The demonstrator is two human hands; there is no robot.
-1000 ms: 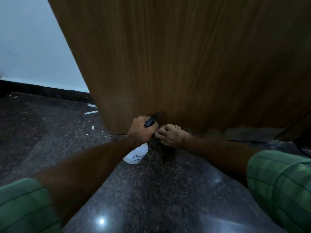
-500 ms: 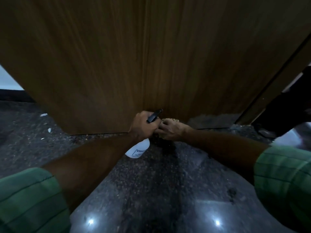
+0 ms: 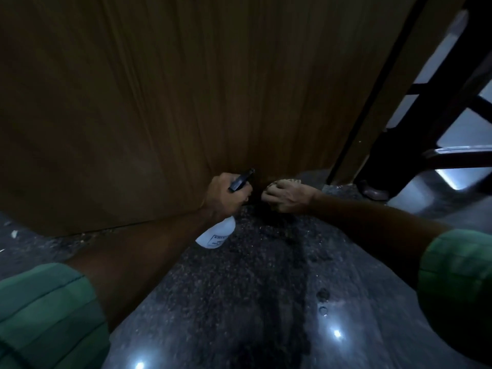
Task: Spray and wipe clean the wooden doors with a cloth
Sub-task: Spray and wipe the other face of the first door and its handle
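Note:
A brown wooden door (image 3: 199, 102) fills the upper view, its bottom edge just above the floor. My left hand (image 3: 226, 197) grips a white spray bottle (image 3: 217, 234) by its black trigger head, nozzle close to the door's lower edge. My right hand (image 3: 286, 195) holds a light cloth (image 3: 286, 182) bunched against the bottom of the door, right beside the left hand. Most of the cloth is hidden under my fingers.
The dark speckled stone floor (image 3: 239, 302) is glossy with light reflections. The door frame (image 3: 372, 123) stands at the right, with a dark wooden furniture frame (image 3: 447, 155) beyond it. Small white debris (image 3: 13, 233) lies on the floor at the left.
The view has swung right, showing more of the door frame and furniture. My hands have drawn slightly apart near the door's bottom edge; both keep their hold.

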